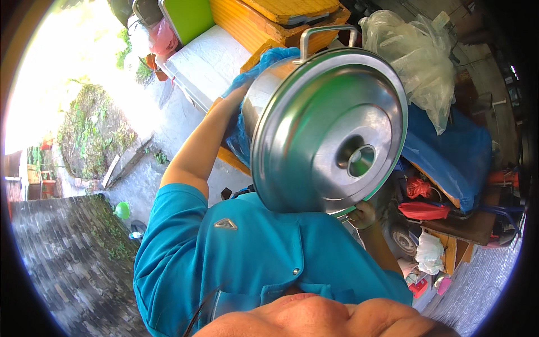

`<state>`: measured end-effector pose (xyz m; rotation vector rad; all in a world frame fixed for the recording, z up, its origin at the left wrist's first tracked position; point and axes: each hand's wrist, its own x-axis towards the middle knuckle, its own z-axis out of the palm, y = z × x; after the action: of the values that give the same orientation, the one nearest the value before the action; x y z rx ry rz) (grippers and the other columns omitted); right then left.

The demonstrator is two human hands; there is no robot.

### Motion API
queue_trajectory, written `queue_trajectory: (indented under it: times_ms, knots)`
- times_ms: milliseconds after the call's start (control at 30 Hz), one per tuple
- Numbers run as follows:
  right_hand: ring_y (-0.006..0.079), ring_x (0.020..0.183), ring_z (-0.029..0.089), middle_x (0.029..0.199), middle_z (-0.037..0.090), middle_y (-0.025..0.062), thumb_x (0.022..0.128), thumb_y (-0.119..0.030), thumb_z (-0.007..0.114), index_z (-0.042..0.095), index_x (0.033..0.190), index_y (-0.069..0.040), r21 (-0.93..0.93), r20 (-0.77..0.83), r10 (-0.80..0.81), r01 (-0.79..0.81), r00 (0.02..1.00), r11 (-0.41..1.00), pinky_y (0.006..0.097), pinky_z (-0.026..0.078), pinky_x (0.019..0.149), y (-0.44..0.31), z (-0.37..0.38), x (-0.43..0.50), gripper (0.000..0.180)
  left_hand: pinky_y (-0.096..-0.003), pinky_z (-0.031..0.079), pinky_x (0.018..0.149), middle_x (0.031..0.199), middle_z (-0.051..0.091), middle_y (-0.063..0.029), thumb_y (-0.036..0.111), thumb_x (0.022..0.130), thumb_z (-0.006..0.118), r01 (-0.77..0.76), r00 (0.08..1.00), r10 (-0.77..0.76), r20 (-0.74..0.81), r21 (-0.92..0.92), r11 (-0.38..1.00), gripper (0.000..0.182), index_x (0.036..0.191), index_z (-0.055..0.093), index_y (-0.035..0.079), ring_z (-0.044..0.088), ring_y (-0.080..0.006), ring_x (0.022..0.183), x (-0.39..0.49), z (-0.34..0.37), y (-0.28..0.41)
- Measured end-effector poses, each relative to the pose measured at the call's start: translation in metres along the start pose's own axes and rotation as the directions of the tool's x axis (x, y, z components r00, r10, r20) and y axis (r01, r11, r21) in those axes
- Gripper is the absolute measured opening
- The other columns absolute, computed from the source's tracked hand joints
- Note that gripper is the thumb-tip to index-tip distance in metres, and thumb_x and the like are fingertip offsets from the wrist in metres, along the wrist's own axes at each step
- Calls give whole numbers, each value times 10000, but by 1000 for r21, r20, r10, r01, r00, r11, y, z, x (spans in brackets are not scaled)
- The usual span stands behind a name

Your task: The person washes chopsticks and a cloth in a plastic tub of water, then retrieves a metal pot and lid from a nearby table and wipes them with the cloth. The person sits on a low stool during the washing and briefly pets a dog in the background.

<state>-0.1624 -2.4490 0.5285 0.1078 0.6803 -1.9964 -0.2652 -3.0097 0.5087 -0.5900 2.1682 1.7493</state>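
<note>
A large stainless steel pot (263, 99) with its lid (294, 139) on is held tilted against my chest, the lid facing up toward me. My left hand (242, 90) reaches to the far side of the pot's body, beside blue plastic film (273, 59); its fingers are hidden. At the pot's lower right edge, my right hand (363, 215) has its fingers curled at the rim, near a side handle that is mostly hidden. The other metal side handle (328, 28) stands up at the top. A round knob (361, 161) sits in the lid's middle.
Yellow corrugated boxes (248, 21) and a white-covered surface (206, 63) lie beyond the pot. A cloudy plastic bag (410, 59) and a blue cover (454, 151) are at the right. Red bags (423, 210) hang below them. A green funnel-like object (122, 209) is at the left.
</note>
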Motion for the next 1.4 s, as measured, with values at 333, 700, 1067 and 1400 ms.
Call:
queue_trajectory:
  times_ms: [333,700,1067,1400]
  knots:
    - [124,472,392,777,593,65,879,-173,520,568,1009,-28,39,94,-145,142,985,989,254,280,417,25,2,14,200,-384,418,1017,1345,505,-181,435,998,358,76,983,-109,147,209,975,568,1397,399,33,539,-261,1179,4,57,-59]
    - [110,419,324,832,610,72,874,-184,554,561,1072,-24,169,24,-144,138,989,976,244,233,389,34,-3,21,254,-395,308,1094,1442,415,-109,413,997,390,-236,939,342,46,-637,733,571,1431,354,45,419,-221,1288,-93,38,32]
    - [111,558,454,935,598,58,902,-77,505,523,1135,-3,-23,100,-134,137,986,990,214,349,428,-10,23,58,245,-344,298,1097,1400,446,-149,595,975,174,-333,939,321,-122,-554,763,742,1445,321,41,436,-261,1252,-87,26,-5]
    - [164,916,544,1243,565,134,928,-126,491,482,1274,3,436,518,-203,-52,831,898,311,429,824,-29,112,104,369,-395,412,1022,1286,544,-173,683,707,639,-209,701,647,300,-781,589,959,1321,457,-30,520,-267,1147,-56,-20,39]
